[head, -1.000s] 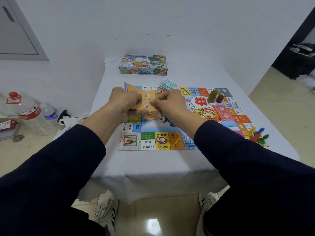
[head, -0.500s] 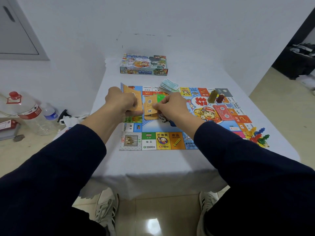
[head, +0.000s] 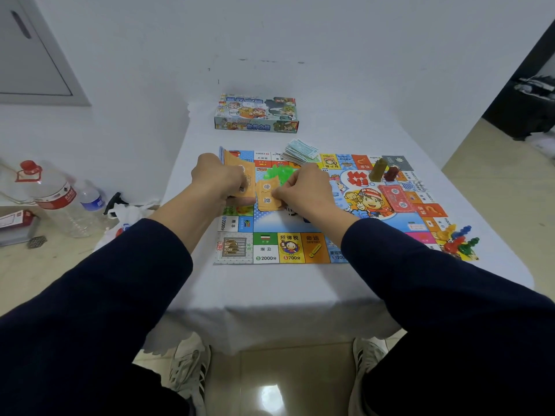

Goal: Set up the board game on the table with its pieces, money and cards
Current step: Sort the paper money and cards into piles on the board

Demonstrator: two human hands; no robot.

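The colourful game board [head: 300,247] lies flat on the white table [head: 270,295]. My left hand [head: 220,181] grips a sheet of orange cards [head: 241,168] over the board's left side. My right hand [head: 303,192] pinches a smaller orange card strip [head: 267,195] beside it. A green plastic piece [head: 277,174] shows behind my right hand. A pile of paper money [head: 300,151] sits at the board's far edge. A red card stack [head: 395,198] lies on the board's right half. Coloured pawns [head: 458,240] cluster at the near right corner.
The game box [head: 256,114] stands at the table's far end by the wall. Two small building pieces [head: 384,171] stand on the board's far right. Plastic bottles [head: 57,199] and a white bag [head: 126,213] are on the floor at left. My shoes [head: 189,370] show below the table.
The orange card sheet has come apart: my left hand keeps the larger piece and has moved left, while my right hand holds the torn-off strip lower over the board.
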